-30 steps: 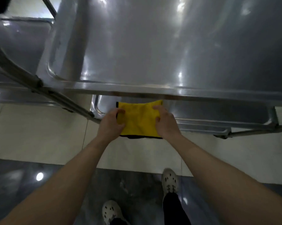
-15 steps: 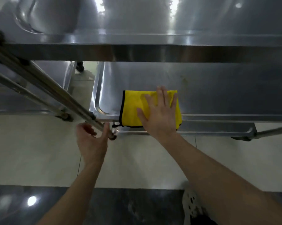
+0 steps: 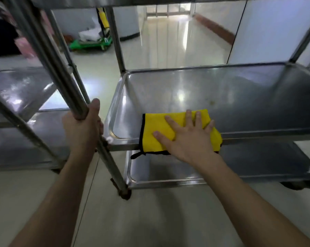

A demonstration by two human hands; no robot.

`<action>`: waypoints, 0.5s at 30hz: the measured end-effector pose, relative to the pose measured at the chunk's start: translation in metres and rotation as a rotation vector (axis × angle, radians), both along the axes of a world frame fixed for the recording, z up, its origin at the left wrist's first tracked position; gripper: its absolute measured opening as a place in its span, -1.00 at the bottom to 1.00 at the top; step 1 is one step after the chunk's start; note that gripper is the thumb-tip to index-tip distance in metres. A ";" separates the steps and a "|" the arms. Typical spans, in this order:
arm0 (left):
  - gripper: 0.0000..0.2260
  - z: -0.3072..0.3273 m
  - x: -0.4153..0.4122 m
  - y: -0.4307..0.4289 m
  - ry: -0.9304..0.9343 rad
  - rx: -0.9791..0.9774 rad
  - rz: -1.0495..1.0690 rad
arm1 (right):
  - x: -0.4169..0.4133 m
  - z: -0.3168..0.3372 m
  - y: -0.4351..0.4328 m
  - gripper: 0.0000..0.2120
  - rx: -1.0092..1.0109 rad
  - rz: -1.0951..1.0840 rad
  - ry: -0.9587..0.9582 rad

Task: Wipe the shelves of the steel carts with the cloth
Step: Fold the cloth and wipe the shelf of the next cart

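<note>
Seeming soft, light and limp, the cloth point(image 3: 150, 125) is best pressed under the flat right hand point(image 3: 188, 139); the post point(image 3: 62, 77) is gripped by the left hand point(image 3: 81, 132).

The right hand point(image 3: 188, 139) lies flat on a yellow cloth point(image 3: 156, 125), fingers spread. The cloth has a black edge. It sits at the front of the cart's middle shelf point(image 3: 222, 97) and hangs a little over the rim. The left hand point(image 3: 83, 129) grips a steel post point(image 3: 61, 77) at the cart's near left corner. A bottom shelf point(image 3: 257, 164) shows below. A second cart point(image 3: 17, 90) stands to the left. Far back on the floor point(image 3: 150, 220) is a green trolley point(image 3: 90, 44).
</note>
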State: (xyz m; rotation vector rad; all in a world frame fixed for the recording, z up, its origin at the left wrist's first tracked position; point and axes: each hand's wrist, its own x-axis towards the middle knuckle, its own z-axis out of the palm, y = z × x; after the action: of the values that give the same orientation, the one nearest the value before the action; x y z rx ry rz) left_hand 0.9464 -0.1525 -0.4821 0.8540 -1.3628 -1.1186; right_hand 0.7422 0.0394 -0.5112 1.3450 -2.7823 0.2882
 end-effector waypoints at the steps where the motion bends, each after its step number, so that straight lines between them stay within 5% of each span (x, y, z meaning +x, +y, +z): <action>1: -0.63 -0.004 -0.003 -0.003 0.014 0.001 0.018 | 0.000 -0.002 -0.002 -0.03 -0.009 0.001 0.017; 9: -0.43 0.011 -0.007 0.012 -0.048 0.044 0.098 | 0.009 0.002 -0.013 -0.12 0.008 -0.056 0.075; 15: -0.57 0.013 -0.008 -0.003 -0.031 0.022 0.121 | 0.006 0.003 -0.044 -0.17 0.016 -0.071 0.083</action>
State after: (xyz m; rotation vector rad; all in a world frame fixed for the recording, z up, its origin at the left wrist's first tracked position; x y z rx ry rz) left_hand 0.9381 -0.1556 -0.4688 0.9609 -1.3083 -1.0318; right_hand 0.7478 -0.0044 -0.5086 1.2288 -2.7622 0.2028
